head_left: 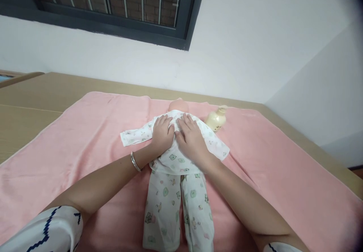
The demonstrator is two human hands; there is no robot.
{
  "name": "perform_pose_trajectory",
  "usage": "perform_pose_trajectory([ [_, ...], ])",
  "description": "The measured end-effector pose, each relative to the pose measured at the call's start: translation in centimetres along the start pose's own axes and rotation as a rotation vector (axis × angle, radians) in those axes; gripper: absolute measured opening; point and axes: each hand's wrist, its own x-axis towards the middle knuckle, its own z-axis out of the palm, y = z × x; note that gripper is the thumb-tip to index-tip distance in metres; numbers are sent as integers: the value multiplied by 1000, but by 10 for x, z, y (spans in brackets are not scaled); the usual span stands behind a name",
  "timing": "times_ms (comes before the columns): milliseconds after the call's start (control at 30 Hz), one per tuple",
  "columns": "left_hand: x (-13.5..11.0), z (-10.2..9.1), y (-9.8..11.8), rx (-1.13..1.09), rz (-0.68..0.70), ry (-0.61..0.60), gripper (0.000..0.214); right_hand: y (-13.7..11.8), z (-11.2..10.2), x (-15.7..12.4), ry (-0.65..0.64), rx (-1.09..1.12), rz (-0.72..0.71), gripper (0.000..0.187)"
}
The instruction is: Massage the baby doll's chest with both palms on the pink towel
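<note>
Doll (176, 165) lengthwise, head (178, 105) toward wall (227, 66)

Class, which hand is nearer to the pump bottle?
Right. The right hand lies on the printed top, left of the pump bottle; the left hand lies farther left on the top.

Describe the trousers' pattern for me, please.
White trousers with small, mostly green prints; best in the head view.
</note>
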Motion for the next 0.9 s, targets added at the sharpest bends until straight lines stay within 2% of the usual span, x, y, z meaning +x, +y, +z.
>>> perform_pose_trajectory([
  [133, 0, -2, 1, -23, -7, -18, 40, 1, -2, -1, 106, -11, 17, 53],
  [300, 1, -3, 2, -30, -26, -46, 41, 7, 11, 0, -24, -19, 23, 49],
  [433, 2, -6, 5, -37, -24, -43, 41, 6, 14, -1, -42, -58, 20, 49],
  [600, 7, -16, 30, -224, -78, 11, 38, 2, 7, -2, -50, -95, 13, 49],
  [700, 18, -20, 59, -430, -171, 65, 35, -3, -9, 2, -127, -124, -27, 48],
  [800, 37, -18, 87, -703, -341, 62, 31, -6, -40, 7, -165, -160, -38, 38],
  [833, 45, -17, 94, -812, -417, 44, 31, -5, -52, 9, -139, -166, -19, 36],
  [900, 58, -14, 107, -1040, -585, -31, 34, 3, -77, 11, 5, -153, 50, 37],
])
